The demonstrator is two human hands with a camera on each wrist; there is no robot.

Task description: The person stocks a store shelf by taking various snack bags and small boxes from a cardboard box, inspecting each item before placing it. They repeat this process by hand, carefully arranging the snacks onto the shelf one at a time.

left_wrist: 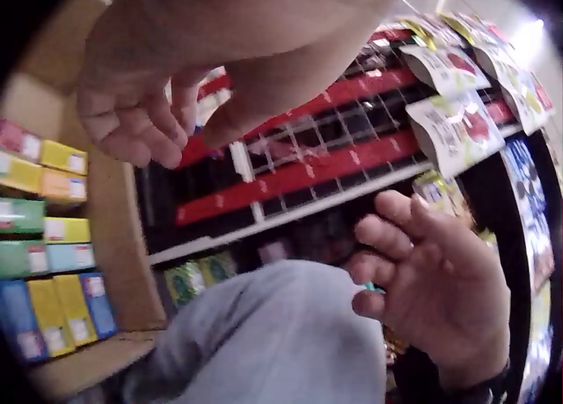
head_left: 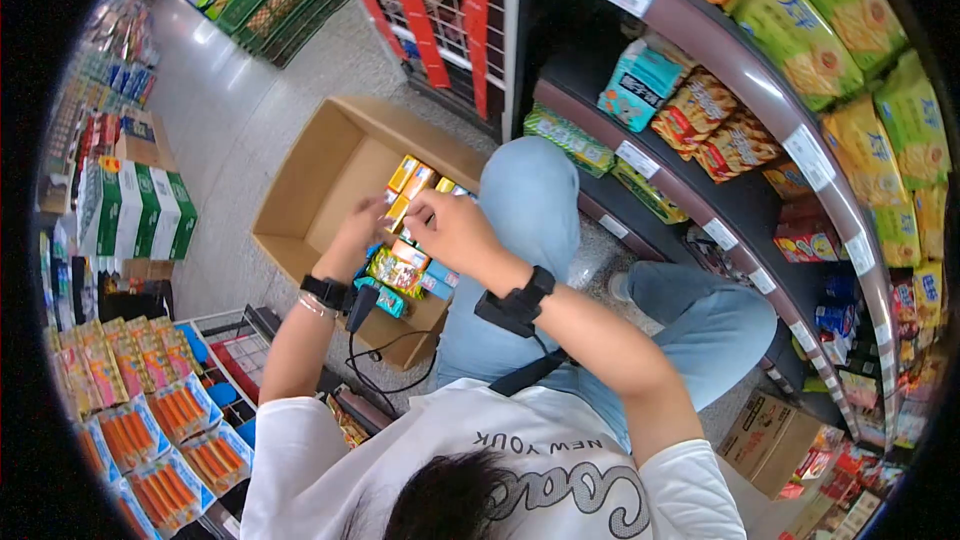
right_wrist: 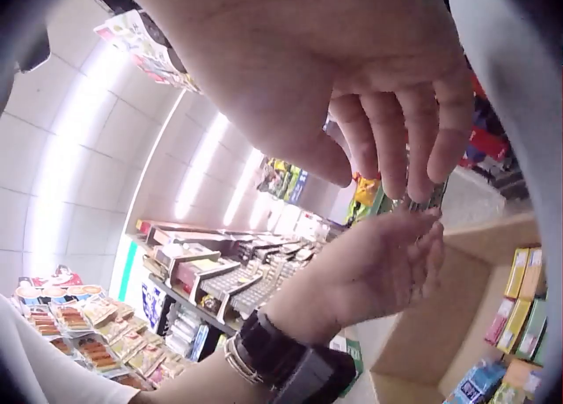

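Over the cardboard box (head_left: 310, 155) on the floor, my left hand (head_left: 360, 228) and right hand (head_left: 455, 232) are held close together. In the left wrist view the left hand (left_wrist: 220, 61) has loosely bent fingers with nothing between them. Fingers of the right hand (right_wrist: 352, 78) hang relaxed, and no item shows in it either. Below the hands, small yellow and orange cartons (head_left: 405, 175) stand in rows at one side of the box. A green snack pack (head_left: 395, 272), a blue packet (head_left: 438, 280) and a teal packet (head_left: 382, 298) lie nearer me. The hands hide part of the contents.
Shelves of snack bags (head_left: 790, 35) rise on the right, beside my bent knee (head_left: 530, 185). A wire rack with red strips (head_left: 412, 15) stands beyond the box. Sausage packs (head_left: 135, 440) fill a display at left. A black cable (head_left: 375, 355) hangs near the box.
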